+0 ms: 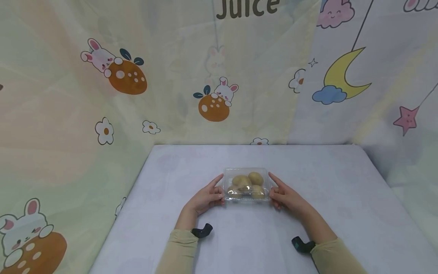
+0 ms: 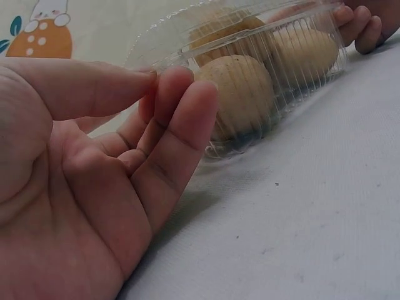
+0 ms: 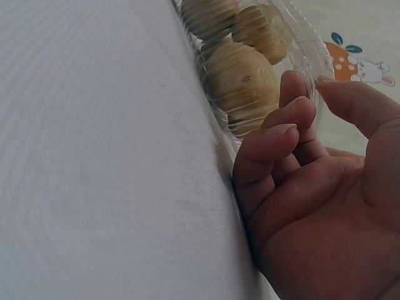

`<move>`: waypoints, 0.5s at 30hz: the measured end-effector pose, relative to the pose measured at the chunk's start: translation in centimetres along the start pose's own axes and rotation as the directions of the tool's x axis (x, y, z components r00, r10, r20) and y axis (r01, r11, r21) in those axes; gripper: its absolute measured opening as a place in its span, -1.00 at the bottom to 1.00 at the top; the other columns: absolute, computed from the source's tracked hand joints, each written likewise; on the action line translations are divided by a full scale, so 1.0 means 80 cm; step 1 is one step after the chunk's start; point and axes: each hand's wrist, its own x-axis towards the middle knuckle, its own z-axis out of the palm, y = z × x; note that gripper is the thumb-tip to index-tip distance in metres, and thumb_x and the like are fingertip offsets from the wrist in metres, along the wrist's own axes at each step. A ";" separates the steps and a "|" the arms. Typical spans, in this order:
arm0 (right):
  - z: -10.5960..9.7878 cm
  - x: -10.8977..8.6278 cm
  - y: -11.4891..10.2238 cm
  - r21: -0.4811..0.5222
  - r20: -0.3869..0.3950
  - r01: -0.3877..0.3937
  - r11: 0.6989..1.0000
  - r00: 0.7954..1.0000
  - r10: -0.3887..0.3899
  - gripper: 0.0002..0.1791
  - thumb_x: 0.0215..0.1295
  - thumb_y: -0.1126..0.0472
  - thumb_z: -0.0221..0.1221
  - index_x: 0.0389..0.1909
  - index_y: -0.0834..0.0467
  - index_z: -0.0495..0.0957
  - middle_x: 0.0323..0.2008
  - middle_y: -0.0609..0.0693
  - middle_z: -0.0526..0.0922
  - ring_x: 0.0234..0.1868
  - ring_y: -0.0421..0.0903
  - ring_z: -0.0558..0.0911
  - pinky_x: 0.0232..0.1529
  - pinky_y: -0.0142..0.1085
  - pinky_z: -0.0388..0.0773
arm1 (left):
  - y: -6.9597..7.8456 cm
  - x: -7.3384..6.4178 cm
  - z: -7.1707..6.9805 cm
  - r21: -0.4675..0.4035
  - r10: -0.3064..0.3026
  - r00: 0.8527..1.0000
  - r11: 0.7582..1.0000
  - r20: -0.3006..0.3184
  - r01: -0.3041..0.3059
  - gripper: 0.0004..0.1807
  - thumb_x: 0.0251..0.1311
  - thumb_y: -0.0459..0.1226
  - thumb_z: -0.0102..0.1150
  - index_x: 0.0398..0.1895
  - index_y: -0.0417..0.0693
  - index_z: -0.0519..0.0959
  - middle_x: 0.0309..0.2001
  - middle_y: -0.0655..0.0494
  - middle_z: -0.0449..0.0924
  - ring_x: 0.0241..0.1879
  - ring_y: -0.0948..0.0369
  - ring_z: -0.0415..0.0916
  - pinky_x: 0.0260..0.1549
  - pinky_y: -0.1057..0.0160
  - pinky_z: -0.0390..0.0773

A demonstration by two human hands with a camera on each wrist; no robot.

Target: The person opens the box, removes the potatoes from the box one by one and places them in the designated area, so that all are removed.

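Toward the far side of the surface, a clear box of potatoes is sitting roughly midway left to right. Left hand is pinching its left rim and right hand is pinching the right, fingers clamping the thin plastic against the thumbs. IMO you'd want to be squeezing lightly and evenly, moving both sides level, otherwise potatoes could be rolling and the rim bending.
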 end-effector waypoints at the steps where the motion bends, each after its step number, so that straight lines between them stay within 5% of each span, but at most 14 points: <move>1: 0.000 0.000 0.000 -0.001 0.001 0.003 1.000 1.000 -0.003 -0.10 0.45 0.18 0.10 0.60 -0.08 -0.26 -0.42 -0.08 0.49 -0.53 -0.21 0.48 -0.48 -0.36 0.53 | 0.000 0.000 0.000 -0.001 0.006 1.000 1.000 0.005 -0.006 -0.12 0.31 -0.45 0.08 0.53 0.48 0.01 -0.27 0.19 0.53 -0.24 0.20 0.60 -0.06 0.17 0.65; 15: 0.000 -0.001 0.002 0.008 0.014 0.028 1.000 0.999 -0.028 -0.13 0.48 0.19 0.06 0.60 -0.03 -0.27 -0.42 -0.09 0.49 -0.52 -0.22 0.47 -0.49 -0.36 0.54 | 0.001 -0.001 0.003 -0.018 0.028 0.999 0.999 0.024 -0.027 -0.08 0.30 -0.49 0.06 0.57 0.40 -0.05 -0.29 0.15 0.50 -0.27 0.21 0.58 -0.08 0.17 0.65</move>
